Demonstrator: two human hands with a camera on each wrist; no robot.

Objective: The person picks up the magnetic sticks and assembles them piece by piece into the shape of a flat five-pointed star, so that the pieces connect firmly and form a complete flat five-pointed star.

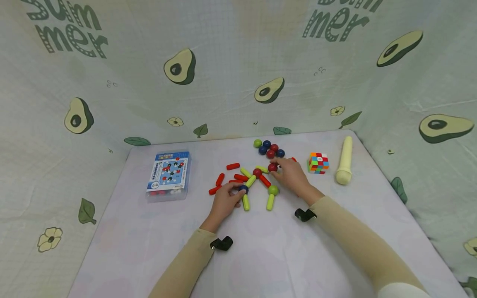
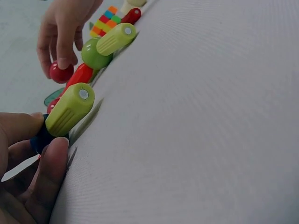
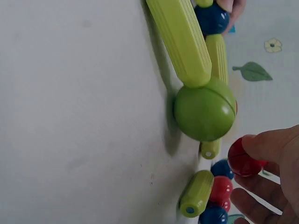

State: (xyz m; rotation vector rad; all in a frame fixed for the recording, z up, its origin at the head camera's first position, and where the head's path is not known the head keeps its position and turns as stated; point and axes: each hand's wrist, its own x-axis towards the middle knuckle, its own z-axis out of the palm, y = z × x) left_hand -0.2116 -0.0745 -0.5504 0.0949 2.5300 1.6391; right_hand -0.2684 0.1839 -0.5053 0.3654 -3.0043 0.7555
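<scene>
A figure of magnetic balls and rods lies on the table, with a red ball (image 1: 257, 173) at its centre. Thumb and fingers of my left hand (image 1: 223, 203) pinch its dark blue ball (image 2: 41, 140), from which a yellow-green rod (image 2: 71, 109) sticks out toward me. A red rod (image 1: 265, 181) leads to a green ball (image 3: 205, 111) bearing another yellow-green rod (image 3: 182, 42). My right hand (image 1: 292, 176) grips a second red ball (image 3: 244, 157) at the end of a short yellow-green rod (image 1: 263, 169) on the figure's far side.
Loose red rods (image 1: 233, 166) lie left of the figure. Several green, blue and red balls (image 1: 270, 154) cluster behind it. A boxed set (image 1: 168, 176) lies at left; a puzzle cube (image 1: 318, 163) and a cream microphone-shaped object (image 1: 345, 161) are at right. Patterned cloth (image 1: 223, 103) hangs behind.
</scene>
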